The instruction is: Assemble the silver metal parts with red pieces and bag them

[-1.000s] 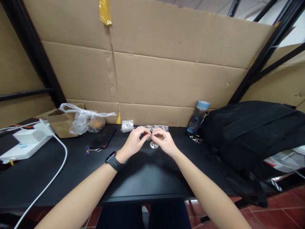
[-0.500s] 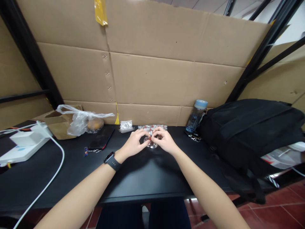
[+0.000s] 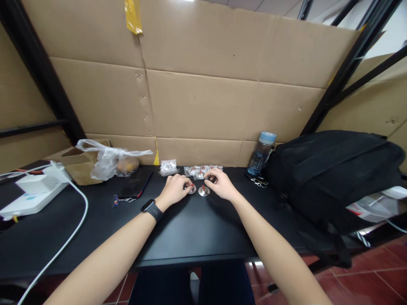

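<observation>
My left hand [image 3: 176, 189] rests low on the black table [image 3: 197, 228], fingers pinched on a small silver disc with a red centre [image 3: 192, 188]. A second silver disc with a red knob [image 3: 204, 191] stands free just to its right. My right hand [image 3: 220, 184] reaches past that disc, its fingers curled at a heap of clear packets holding more such pieces [image 3: 199, 171] by the cardboard wall; whether it grips one is hidden. A black watch [image 3: 151, 209] is on my left wrist.
A small bag of metal parts [image 3: 168, 167], a black phone with a key fob [image 3: 135, 185], a plastic bag on a cardboard box [image 3: 110, 159], and a white device with a cable [image 3: 32, 192] lie left. A water bottle [image 3: 261, 153], keys [image 3: 258, 182] and a black backpack [image 3: 330, 169] stand right.
My hands were together over one disc, working a small piece. They have since parted: the left set a disc down beside the first, and the right moved back to the packets.
</observation>
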The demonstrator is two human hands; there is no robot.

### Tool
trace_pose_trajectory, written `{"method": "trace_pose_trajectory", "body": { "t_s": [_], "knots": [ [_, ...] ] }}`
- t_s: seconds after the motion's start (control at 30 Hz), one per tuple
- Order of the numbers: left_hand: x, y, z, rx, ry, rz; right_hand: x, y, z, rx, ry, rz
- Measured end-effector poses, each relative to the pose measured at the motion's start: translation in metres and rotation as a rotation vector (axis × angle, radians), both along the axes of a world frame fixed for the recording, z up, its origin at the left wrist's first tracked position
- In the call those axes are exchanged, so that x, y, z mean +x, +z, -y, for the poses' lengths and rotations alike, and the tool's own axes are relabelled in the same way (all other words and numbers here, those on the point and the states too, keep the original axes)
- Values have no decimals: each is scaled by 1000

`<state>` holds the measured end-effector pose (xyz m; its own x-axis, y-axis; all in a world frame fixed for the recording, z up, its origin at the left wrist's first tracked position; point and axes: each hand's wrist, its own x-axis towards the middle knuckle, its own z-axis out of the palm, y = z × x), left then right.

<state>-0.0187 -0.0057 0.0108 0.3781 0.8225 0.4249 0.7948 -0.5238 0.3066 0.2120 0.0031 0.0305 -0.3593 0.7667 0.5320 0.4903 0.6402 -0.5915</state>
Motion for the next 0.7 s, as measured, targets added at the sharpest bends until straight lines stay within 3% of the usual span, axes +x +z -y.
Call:
{"method": "trace_pose_trajectory", "body": {
  "t_s": [0.2,0.33,0.43,0.57,0.7],
  "knots": [
    [-9,2,-11,30,62,3,6,-2,-4,8,-17,46],
    [-41,6,-27,186,308,38,9,-1,-6,15,-23,48],
    [-70,-1,-39,172,463,5,11,0,-6,12,-21,52],
    [-89,-13,-47,136,467,-28,12,1,-6,-8,-18,55],
    [-88,-7,-44,186,512,-3,13,1,-7,-8,-16,53]
  ]
}}
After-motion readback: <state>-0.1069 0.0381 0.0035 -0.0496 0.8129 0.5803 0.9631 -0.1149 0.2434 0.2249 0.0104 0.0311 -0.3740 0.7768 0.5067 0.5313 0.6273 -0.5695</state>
